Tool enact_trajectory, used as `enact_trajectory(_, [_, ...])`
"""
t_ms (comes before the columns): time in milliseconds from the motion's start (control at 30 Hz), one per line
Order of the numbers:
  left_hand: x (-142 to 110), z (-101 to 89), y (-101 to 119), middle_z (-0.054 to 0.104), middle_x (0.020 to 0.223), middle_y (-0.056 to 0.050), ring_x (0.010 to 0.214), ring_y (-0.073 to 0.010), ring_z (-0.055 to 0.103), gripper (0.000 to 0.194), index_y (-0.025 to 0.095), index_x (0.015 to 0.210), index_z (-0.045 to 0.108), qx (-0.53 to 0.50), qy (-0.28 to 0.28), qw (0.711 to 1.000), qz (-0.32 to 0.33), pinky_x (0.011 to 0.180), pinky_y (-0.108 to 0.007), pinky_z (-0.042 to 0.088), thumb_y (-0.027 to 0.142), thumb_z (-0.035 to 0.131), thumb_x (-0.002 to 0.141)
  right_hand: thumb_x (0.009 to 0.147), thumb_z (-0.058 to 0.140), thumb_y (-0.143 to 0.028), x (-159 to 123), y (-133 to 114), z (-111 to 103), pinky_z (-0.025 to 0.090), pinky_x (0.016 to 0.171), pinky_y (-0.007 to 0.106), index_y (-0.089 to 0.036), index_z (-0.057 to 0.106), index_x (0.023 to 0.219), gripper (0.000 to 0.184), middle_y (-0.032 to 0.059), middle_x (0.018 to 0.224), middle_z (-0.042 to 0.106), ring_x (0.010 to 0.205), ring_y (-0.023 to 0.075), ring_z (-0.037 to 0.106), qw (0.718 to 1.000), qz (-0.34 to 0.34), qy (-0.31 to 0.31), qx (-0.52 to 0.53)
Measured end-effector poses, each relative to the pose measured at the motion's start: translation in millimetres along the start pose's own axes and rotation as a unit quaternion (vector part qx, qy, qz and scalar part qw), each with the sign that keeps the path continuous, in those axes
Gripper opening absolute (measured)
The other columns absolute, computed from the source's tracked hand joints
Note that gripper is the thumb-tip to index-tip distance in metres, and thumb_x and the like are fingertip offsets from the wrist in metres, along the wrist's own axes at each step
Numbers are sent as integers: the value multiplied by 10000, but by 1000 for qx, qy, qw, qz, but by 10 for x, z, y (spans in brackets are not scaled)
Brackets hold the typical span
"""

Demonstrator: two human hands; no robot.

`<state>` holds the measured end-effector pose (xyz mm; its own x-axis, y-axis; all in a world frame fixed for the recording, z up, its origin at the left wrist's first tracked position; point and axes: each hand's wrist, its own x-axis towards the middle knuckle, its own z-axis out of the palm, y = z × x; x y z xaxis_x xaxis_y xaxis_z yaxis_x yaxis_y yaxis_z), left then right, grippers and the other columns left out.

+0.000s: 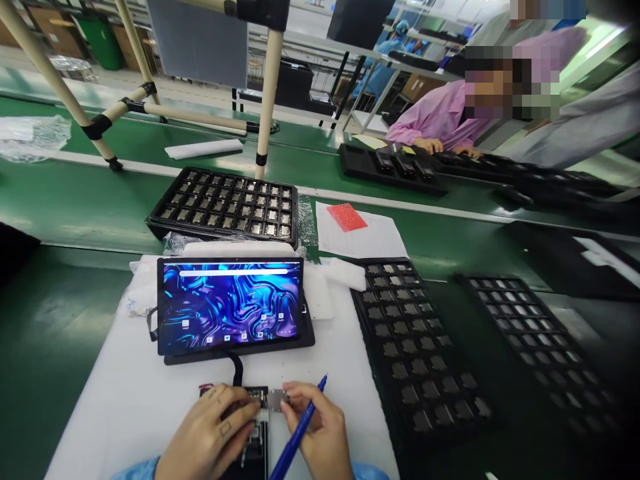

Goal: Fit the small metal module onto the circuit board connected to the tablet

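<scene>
My right hand (320,427) pinches a small flat grey metallic module (278,400) between thumb and fingertips. A blue pen (300,433) is tucked in the same hand, slanting up to the right. Curled over a dark circuit board (257,393), my left hand (215,427) grips near the module's left edge; its fingers hide part of the board. Below lies a black device body (255,460), partly covered by the left hand. A black flat cable (237,370) runs from the board area up to a lit tablet screen (230,303) that leans on a dark support.
White foam (345,393) covers the work area. A black tray (400,327) of modules lies to the right, another tray (225,203) behind the tablet. Further right is a third tray (530,327). A pole frame (267,100) stands behind. Across the bench sits a person in pink (440,117).
</scene>
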<state>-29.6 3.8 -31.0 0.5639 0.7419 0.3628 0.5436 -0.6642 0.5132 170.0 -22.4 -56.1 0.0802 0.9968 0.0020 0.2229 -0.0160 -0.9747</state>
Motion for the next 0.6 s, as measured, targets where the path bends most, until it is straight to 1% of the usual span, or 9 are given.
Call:
enact_trajectory(100, [-12, 3, -8, 604, 900, -65, 756, -160, 602, 258, 161, 1037, 585, 1, -8, 1000, -3, 658, -240, 523, 221, 338, 994, 769, 620, -103, 7, -11, 5, 569, 653, 226, -193, 625, 840, 116, 68, 884, 705, 752, 204, 687, 1000, -15, 1, -14])
enact_trajectory(200, [-37, 14, -19, 591, 934, -76, 789, -167, 601, 244, 156, 1061, 576, -5, -19, 1000, -8, 681, -246, 526, 207, 349, 989, 775, 616, -115, 9, -29, 9, 567, 644, 230, -199, 632, 828, 100, 65, 871, 704, 745, 206, 684, 1000, -14, 6, -23])
enact_trajectory(400, [-76, 20, -29, 584, 936, -80, 804, -166, 600, 254, 148, 1064, 582, -8, -15, 1000, -1, 710, -245, 524, 189, 342, 989, 776, 623, -149, -3, -32, 16, 562, 622, 228, -199, 645, 826, 75, 62, 857, 702, 691, 197, 674, 999, -12, 14, -36])
enact_trajectory(533, [-82, 34, -35, 582, 951, -82, 799, -177, 595, 253, 160, 1087, 572, -13, -26, 1000, -6, 699, -272, 522, 167, 340, 983, 781, 616, -141, -10, -7, 15, 559, 636, 223, -204, 644, 827, 83, 56, 867, 699, 737, 202, 679, 999, -11, 15, -33])
enact_trajectory(600, [-75, 38, -35, 582, 953, -81, 794, -175, 592, 258, 160, 1094, 566, -19, -30, 999, -9, 690, -270, 522, 168, 332, 986, 781, 609, -121, -8, 2, 13, 560, 651, 219, -203, 636, 829, 99, 55, 877, 698, 750, 197, 682, 999, -17, 4, -37])
